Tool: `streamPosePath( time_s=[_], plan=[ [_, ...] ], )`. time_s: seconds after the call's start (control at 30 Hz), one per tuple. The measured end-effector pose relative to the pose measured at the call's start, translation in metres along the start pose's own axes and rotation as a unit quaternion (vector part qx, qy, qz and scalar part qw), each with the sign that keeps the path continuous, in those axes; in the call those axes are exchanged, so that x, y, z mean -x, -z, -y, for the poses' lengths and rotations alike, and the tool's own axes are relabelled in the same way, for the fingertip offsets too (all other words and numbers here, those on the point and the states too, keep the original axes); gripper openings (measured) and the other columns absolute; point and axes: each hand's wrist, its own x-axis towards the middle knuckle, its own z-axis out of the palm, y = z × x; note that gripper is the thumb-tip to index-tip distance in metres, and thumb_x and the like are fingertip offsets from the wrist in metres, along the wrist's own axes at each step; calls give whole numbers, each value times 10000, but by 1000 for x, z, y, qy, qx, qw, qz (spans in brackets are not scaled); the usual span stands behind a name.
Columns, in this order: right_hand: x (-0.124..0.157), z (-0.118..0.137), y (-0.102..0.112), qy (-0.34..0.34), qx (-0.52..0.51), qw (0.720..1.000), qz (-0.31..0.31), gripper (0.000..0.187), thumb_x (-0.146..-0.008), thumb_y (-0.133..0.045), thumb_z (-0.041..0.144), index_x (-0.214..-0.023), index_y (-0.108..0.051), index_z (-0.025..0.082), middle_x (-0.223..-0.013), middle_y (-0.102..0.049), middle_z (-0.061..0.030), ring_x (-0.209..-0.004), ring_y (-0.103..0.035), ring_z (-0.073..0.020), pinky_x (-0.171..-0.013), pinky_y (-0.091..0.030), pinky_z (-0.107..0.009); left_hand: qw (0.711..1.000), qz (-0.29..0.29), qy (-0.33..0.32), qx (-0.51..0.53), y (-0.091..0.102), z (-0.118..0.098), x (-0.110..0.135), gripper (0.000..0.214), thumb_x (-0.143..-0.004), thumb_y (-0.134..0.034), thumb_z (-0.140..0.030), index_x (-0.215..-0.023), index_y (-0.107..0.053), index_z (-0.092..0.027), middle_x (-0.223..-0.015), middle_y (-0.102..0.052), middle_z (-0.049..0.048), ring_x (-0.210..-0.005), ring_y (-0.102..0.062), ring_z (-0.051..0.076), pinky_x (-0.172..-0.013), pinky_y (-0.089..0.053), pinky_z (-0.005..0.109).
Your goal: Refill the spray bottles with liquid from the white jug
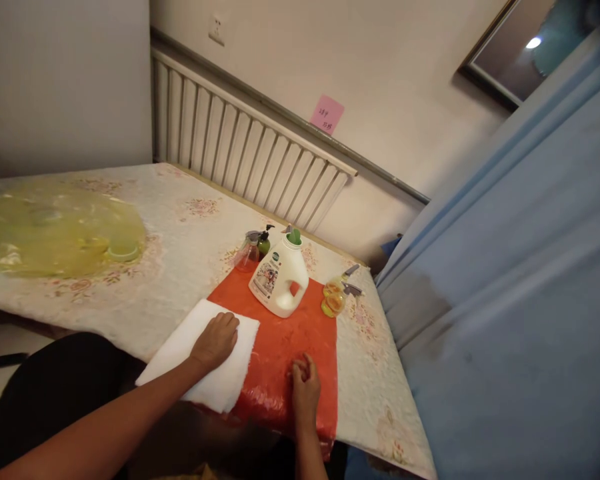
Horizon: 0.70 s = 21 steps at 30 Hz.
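Note:
My left hand rests knuckles-up on a folded white towel at the near table edge, fingers curled onto the cloth. My right hand lies on an orange-red mat, fingers curled loosely; nothing shows in it. Behind the mat's far end stands a white detergent jug with a green cap. A pink spray bottle and a dark green pump bottle stand behind the jug. Two small yellow spray bottles sit at the mat's right.
The table has a floral cloth. A yellow-green plastic sheet with a lid-like ring lies far left. A white radiator runs behind, a pink note above it. A blue curtain hangs close on the right.

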Motion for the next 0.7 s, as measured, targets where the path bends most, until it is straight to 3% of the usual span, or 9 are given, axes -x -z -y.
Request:
streamPosePath(
  time_s=[0.33, 0.7],
  plan=[
    [2, 1, 0, 4, 52, 999, 10, 413, -719, -650, 343, -1079, -674, 143, -951, -755, -89, -819, -712, -207, -762, -546, -287, 1000, -1, -3, 20, -6, 3, 0, 159, -886, -461, -123, -875, -615, -163, -937, -588, 105, -918, -513, 271, -847, -409, 399],
    [-13, 1, 27, 0, 66, 997, -39, 375, -662, -676, 367, -990, -709, 189, -946, -766, -83, -862, -717, -231, -737, -556, -309, 1000, 3, 1, 22, -3, 2, -2, 156, -879, -464, -143, -901, -619, -154, -954, -586, 115, -936, -515, 278, -836, -415, 399]
  ],
)
